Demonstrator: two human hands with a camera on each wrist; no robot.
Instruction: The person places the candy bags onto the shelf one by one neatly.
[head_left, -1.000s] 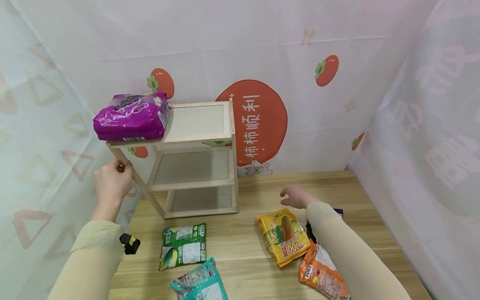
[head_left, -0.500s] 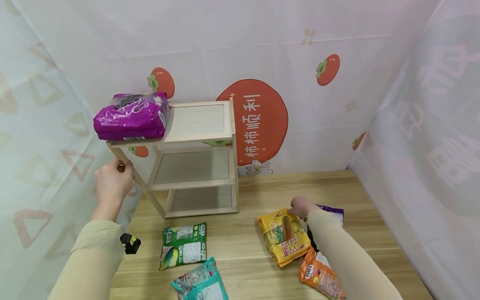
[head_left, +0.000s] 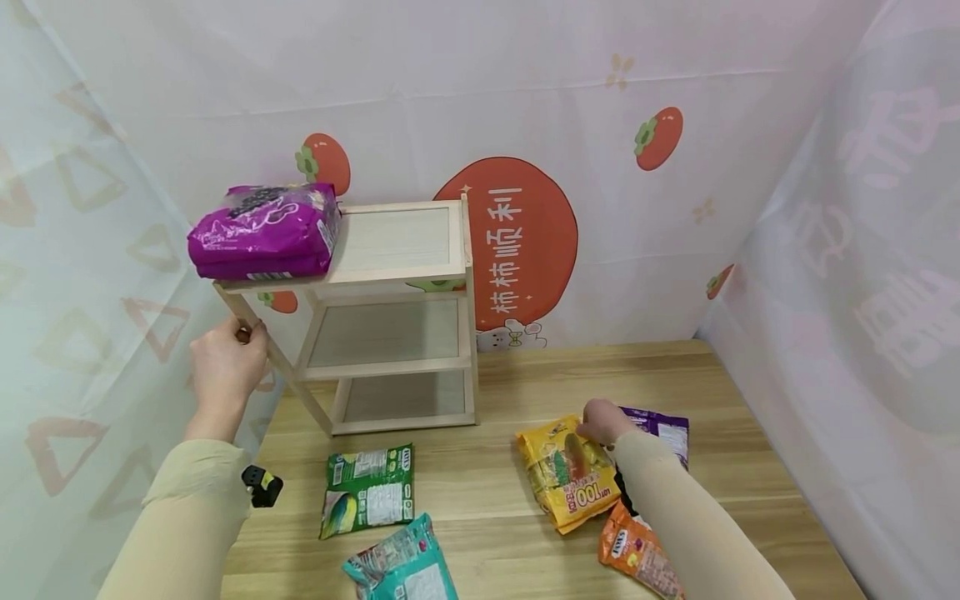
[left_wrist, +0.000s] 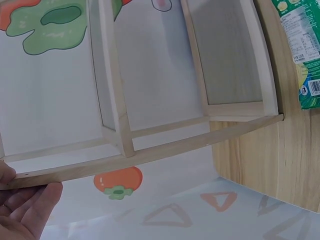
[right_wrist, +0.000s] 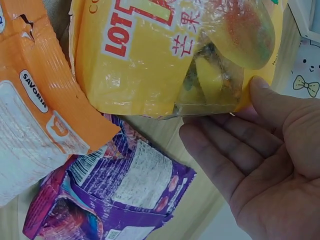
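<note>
My left hand (head_left: 228, 367) grips the front left post (left_wrist: 170, 150) of a small wooden three-tier shelf (head_left: 390, 368), thumb and fingers wrapped around it near the top. A plump purple bag (head_left: 262, 237) lies on the left part of the top tier. On the table at the right, my right hand (head_left: 603, 421) pinches the edge of a yellow mango snack bag (head_left: 566, 483). In the right wrist view the thumb (right_wrist: 265, 95) lies over the bag's face, while the other fingers reach under its edge, their tips partly hidden.
Beside the yellow bag lie an orange bag (head_left: 637, 550) and a purple-and-white bag (head_left: 667, 429), partly behind my right arm. A green bag (head_left: 367, 487) and a teal bag (head_left: 405, 562) lie before the shelf. Printed cloth walls (head_left: 600, 208) enclose the table.
My right hand has come down and toward me from beyond the yellow bag to its far right edge, now pinching it. The left hand keeps its grip on the post.
</note>
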